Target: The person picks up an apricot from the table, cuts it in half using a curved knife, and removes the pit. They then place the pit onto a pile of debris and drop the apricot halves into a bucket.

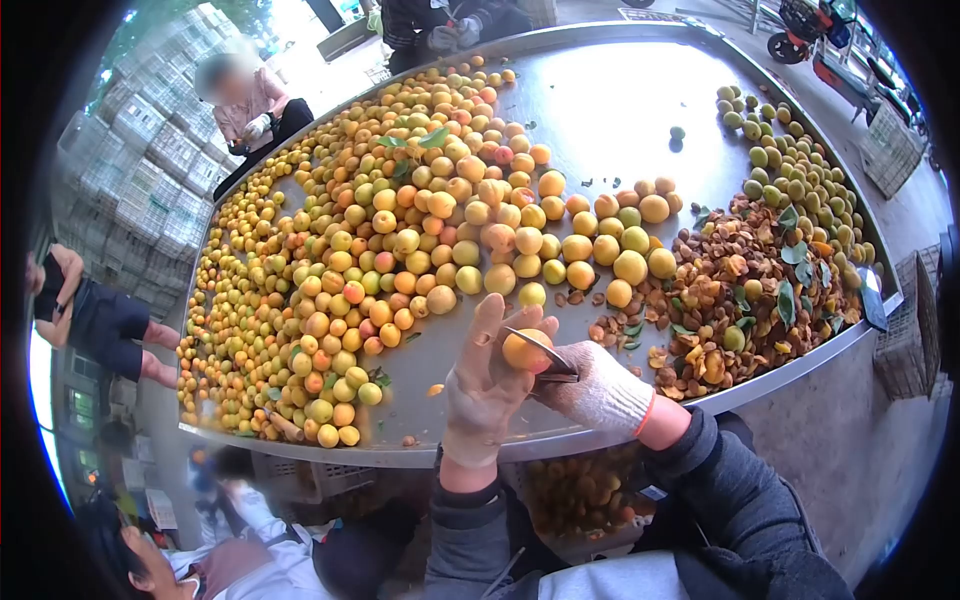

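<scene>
My left hand [476, 398], in a thin pale glove, cups an apricot [524, 352] above the near edge of the metal table [468, 432]. Gripped in my right hand [606, 388] is a knife [560, 369]; the white knit glove has an orange cuff. The blade lies against the apricot's right side and overlaps it, and the handle is mostly hidden in my fist. Beyond both hands spreads a large heap of yellow-orange apricots [400, 240]. Right of my hands is a pile of brown pits and fruit scraps [715, 330] with green leaves.
Greenish fruit [800, 165] lines the table's right side. Below the near edge stands a crate of cut fruit [585, 495]. People work around the table: one seated at the far left [255, 105], another at the far edge [450, 25]. Stacked crates [150, 130] rise at left.
</scene>
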A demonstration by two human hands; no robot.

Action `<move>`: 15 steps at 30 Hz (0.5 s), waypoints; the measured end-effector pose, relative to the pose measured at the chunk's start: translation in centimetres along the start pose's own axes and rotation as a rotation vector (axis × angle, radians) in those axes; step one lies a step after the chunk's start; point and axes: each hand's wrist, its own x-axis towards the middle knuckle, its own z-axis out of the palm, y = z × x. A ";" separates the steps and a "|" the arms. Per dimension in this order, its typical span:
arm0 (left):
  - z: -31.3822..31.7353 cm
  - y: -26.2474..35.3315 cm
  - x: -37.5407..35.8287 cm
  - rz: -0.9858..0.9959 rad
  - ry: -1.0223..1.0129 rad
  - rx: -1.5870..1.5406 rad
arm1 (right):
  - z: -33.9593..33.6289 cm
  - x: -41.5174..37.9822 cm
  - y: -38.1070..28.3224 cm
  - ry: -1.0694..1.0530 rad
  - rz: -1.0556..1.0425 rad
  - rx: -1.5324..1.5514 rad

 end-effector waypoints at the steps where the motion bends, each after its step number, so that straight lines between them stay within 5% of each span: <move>1: 0.1 0.1 0.1 0.028 -0.010 -0.040 | 0.1 0.0 -0.1 0.040 -0.006 0.016; 7: -0.4 -1.7 -0.8 -0.182 0.138 -0.168 | 1.0 -0.2 0.8 0.199 -0.109 -0.239; 11: -0.1 -0.8 -1.1 -0.123 0.197 -0.013 | 0.6 -0.1 0.8 0.145 -0.065 -0.444; 13: -0.7 -0.8 -1.3 0.007 0.092 0.564 | 0.6 -0.1 0.9 0.112 -0.049 -0.409; 15: -1.2 -0.6 -1.3 0.081 0.055 0.722 | 0.4 0.1 1.2 0.092 -0.071 -0.411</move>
